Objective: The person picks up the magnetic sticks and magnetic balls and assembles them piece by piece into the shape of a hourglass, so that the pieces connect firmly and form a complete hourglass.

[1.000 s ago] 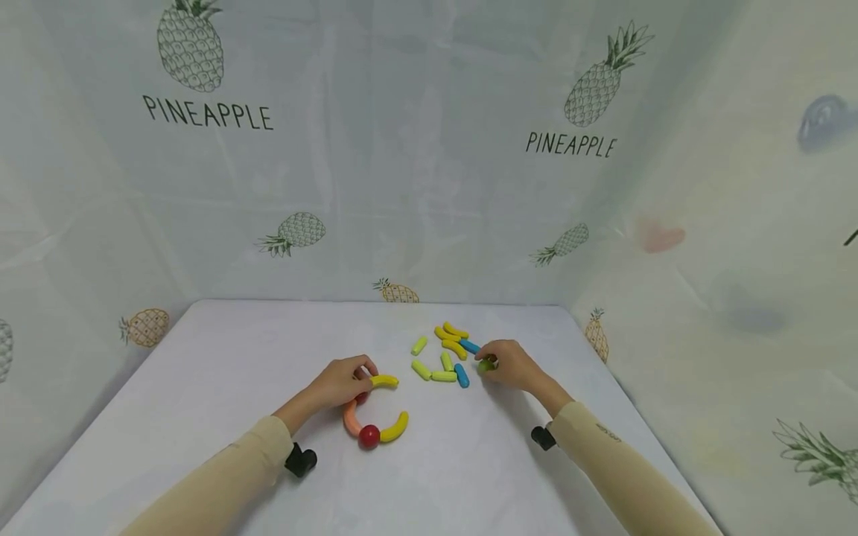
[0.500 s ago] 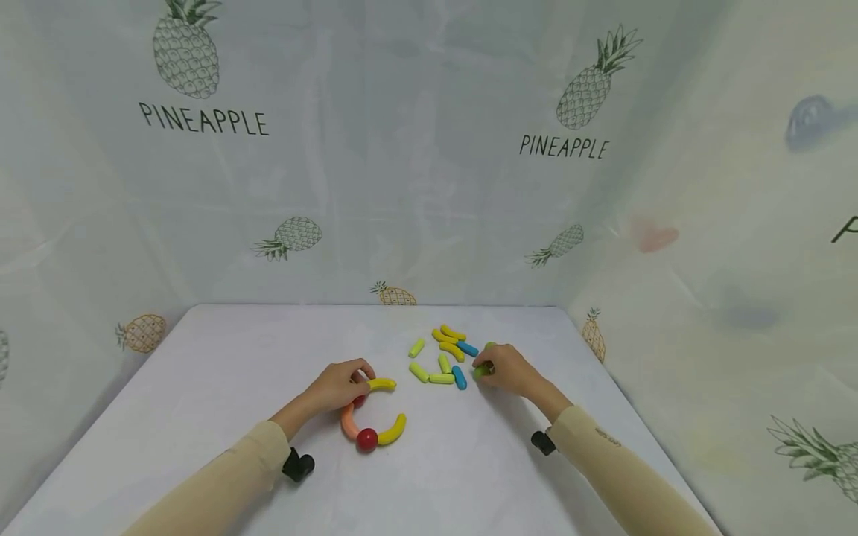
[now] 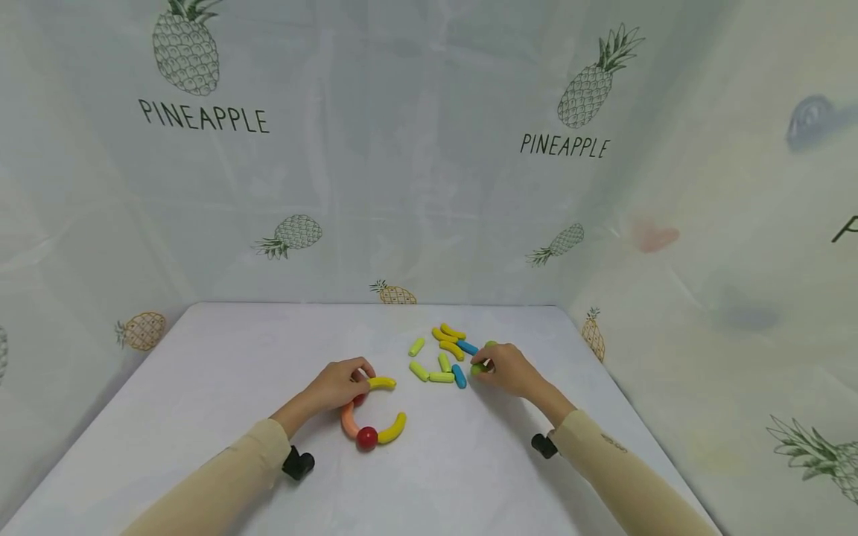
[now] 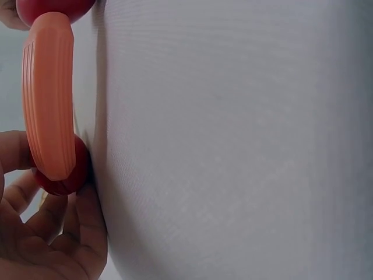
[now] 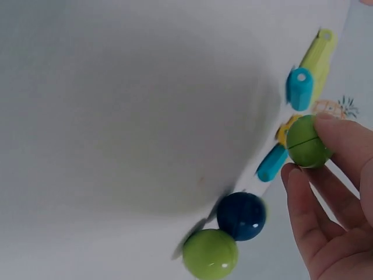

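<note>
In the head view my left hand [image 3: 339, 384] grips a red ball [image 3: 359, 400], mostly hidden by the fingers. A yellow curved rod [image 3: 383, 383] sticks out to the right of those fingers. From the gripped ball an orange curved rod [image 4: 49, 96] runs to a second red ball [image 3: 366, 438], and another yellow curved rod [image 3: 392, 429] touches that one. Together they form an open ring. My right hand [image 3: 508, 370] pinches a green ball [image 5: 309, 142] between thumb and fingertips. In the right wrist view a dark blue ball [image 5: 241, 216] and another green ball [image 5: 210, 254] touch each other.
Several short lime rods [image 3: 442, 377] and a blue rod [image 3: 459, 376] lie left of the right hand. Behind them are several yellow curved rods [image 3: 452, 351] and another blue rod [image 3: 467, 348]. A pineapple-printed cloth [image 3: 415, 186] hangs behind the white table [image 3: 268, 335].
My right hand has shifted the green ball slightly left, and a bit of green now shows behind the hand. My left hand keeps its grip at the ring. The head view has tilted slightly.
</note>
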Demonstrator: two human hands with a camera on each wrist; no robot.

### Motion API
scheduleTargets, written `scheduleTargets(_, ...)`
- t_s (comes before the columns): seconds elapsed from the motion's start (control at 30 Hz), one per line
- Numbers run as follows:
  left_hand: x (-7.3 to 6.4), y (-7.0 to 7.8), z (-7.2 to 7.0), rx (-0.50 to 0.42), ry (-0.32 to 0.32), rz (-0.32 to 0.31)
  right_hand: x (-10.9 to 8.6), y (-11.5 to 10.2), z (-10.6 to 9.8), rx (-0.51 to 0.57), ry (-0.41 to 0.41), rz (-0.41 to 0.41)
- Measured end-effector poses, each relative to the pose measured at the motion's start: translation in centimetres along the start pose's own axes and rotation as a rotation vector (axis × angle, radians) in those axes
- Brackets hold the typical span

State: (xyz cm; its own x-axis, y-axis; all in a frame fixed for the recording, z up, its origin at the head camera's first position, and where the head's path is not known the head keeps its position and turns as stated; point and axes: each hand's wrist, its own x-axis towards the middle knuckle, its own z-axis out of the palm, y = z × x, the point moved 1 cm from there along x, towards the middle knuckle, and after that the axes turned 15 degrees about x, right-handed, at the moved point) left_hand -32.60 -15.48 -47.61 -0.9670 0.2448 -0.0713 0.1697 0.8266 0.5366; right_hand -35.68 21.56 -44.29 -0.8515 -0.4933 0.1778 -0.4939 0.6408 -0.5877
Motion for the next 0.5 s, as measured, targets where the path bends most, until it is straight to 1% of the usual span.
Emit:
scheduleTargets(0.07,0.0,0.0,0.0,0.0,-0.001,-0.002,-0.1,-0.4,0.1,0.034,0.013,0.0)
scheduleTargets(0.17,0.1,-0.1,-0.1,0.005,0.004,-0.004,-0.2,-1.3,0.2,0.127,0.024,0.014)
scheduleTargets(0.23,0.1,-0.1,-0.1,0.006,0.003,-0.008,-0.3,-1.8,0.5,0.195,0.021,0.03)
scheduleTargets(0.3,0.1,-0.1,0.0,0.011,0.003,-0.004,-0.3,-2.2,1.0,0.243,0.01,0.018)
scheduleTargets(0.37,0.1,-0.1,0.1,0.014,0.002,0.0,-0.3,-2.7,1.5,0.269,-0.001,0.004)
scheduleTargets(0.5,0.2,-0.1,0.1,0.009,-0.001,-0.003,0.0,-3.4,2.8,0.274,-0.013,-0.019)
